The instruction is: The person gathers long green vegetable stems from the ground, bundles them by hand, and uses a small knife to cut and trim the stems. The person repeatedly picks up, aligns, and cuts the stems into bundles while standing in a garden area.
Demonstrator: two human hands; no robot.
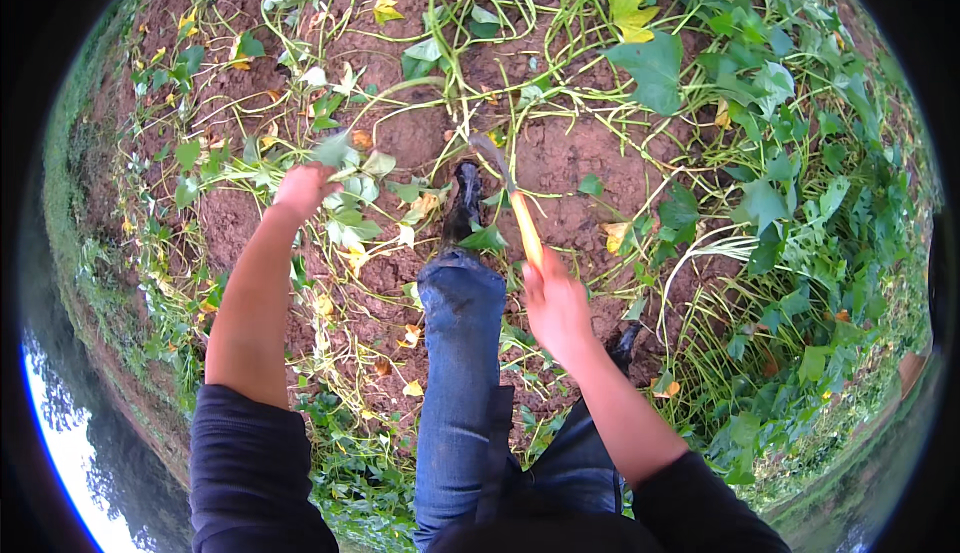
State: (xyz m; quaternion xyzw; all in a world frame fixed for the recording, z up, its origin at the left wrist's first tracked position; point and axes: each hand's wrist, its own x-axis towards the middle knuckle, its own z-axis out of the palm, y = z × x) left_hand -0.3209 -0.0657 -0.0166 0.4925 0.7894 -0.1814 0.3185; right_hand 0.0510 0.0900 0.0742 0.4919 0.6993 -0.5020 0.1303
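Note:
My left hand is among sweet potato vines at left of centre, its fingers closed on leafy vine stems; the leaves beside it are blurred. A sickle with an orange-yellow handle is gripped in my right hand, right of my forward leg. Its dark curved blade points up and to the left, just beyond the tip of my dark boot, close to pale vine stems. Whether the blade touches a stem, I cannot tell.
Reddish-brown soil lies under trailing vines and yellowed leaves. Dense green foliage covers the right side. A bundle of pale stems lies right of my right hand. My other boot is behind it, lower right. Trees and bright sky show at the lower left rim.

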